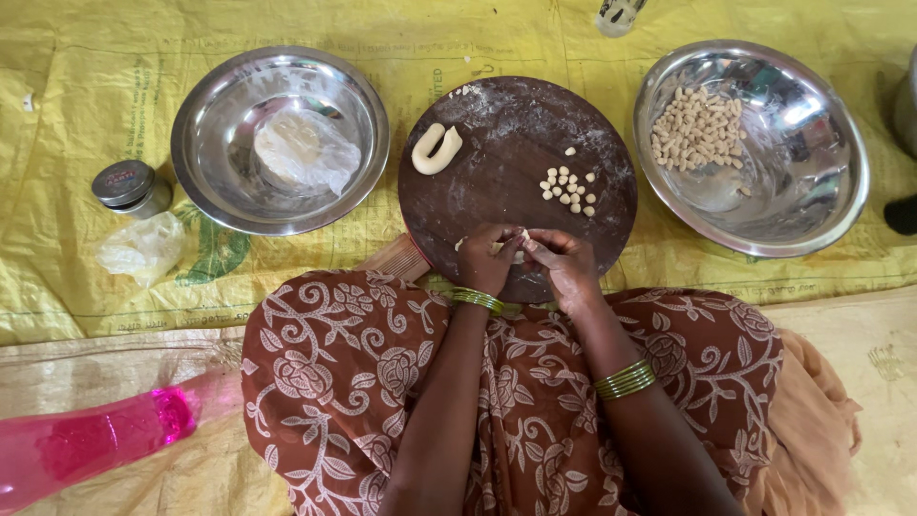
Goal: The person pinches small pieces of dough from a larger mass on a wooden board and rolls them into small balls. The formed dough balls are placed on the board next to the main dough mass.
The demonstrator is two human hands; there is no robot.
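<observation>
Pinched a small bit of dough (519, 250) between both sets of fingertips at six o'clock on the round dark board (497, 172). Left hand (489, 258) and right hand (564, 263) pressed close together, fingers curled round the same bit, knuckles nearly touching, over the board's near edge. Wore green-gold bangles (626, 379) on both wrists.

Kept a bent dough rope (437, 149) at ten o'clock on the board, well apart from the hands. Gathered a cluster of tiny dough pieces (568, 187) at two o'clock, just beyond the right hand. Heaped many more finished pieces (699, 129) in the steel bowl (821, 191) at three o'clock off the board. Held a lump wrapped in clear plastic (304, 150) in the other steel bowl (210, 182) at nine o'clock.

Risked, by judgement, dropping the pinched bit off the near edge onto the patterned cloth (334, 373), given how close to the rim the hands worked. Could also have knocked the loose cluster with the right knuckles, scattering pieces onto the yellow sheet (76, 258).
</observation>
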